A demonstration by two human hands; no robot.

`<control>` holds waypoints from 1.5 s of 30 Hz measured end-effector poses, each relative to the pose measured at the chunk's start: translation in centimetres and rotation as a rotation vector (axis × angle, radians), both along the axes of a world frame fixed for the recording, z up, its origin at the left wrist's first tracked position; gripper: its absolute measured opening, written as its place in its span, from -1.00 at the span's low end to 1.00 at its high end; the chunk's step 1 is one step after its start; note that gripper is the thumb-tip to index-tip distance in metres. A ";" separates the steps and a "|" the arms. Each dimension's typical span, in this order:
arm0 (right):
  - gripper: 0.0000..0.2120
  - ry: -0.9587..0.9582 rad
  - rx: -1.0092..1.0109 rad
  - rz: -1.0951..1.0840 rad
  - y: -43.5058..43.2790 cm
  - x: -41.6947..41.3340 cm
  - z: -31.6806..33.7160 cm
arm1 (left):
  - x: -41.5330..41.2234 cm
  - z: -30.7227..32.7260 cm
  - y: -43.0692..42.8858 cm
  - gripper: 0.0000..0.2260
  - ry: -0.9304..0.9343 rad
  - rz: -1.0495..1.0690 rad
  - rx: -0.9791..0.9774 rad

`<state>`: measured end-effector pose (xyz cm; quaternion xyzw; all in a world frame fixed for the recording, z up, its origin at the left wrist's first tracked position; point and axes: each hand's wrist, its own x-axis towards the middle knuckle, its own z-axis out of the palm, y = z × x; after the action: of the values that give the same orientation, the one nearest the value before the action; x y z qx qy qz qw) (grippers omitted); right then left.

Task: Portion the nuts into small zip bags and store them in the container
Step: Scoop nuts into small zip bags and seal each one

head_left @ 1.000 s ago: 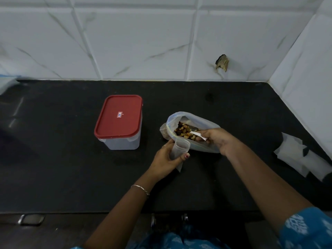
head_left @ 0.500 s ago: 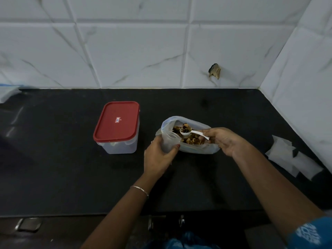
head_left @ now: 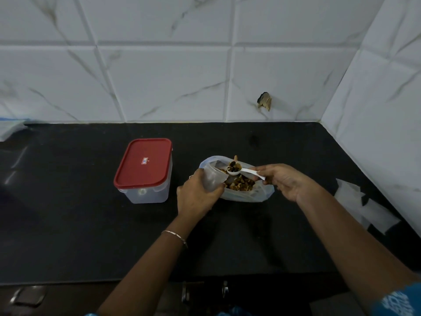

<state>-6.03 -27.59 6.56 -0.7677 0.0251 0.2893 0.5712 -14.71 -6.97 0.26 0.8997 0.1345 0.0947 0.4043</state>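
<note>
1. The left hand [head_left: 198,196], just left of frame centre, is curled round a small zip bag [head_left: 213,179] and grips it upright with its mouth open.
2. The right hand [head_left: 287,182], right of centre, pinches the handle end of a white spoon [head_left: 245,171]. The spoon's bowl carries a heaped spoonful of nuts [head_left: 234,165] just beside the small bag's mouth.
3. Under the spoon a large clear bag [head_left: 248,195] lies open on the black counter [head_left: 68,224], with loose nuts [head_left: 240,184] inside. The small zip bag overlaps its left rim.
4. The container [head_left: 145,192] stands left of the hands, apart from them, with its red lid [head_left: 143,161] on.
5. A thin bracelet [head_left: 175,236] circles the left wrist.
6. Pale flat plastic pieces [head_left: 364,206] lie at the right edge, well apart from the hands.
7. White marbled tiles [head_left: 170,76] fill the upper frame.
</note>
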 end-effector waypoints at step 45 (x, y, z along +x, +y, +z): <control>-0.81 -0.410 0.034 -0.106 1.5 -4.1 -1.5 | -0.2 -1.5 -0.5 -0.70 -0.143 0.001 -0.314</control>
<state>-10.14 -26.10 5.06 -0.7984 -0.0562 0.0972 0.5916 -14.89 -7.46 -1.28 0.8165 0.1189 0.1366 0.5482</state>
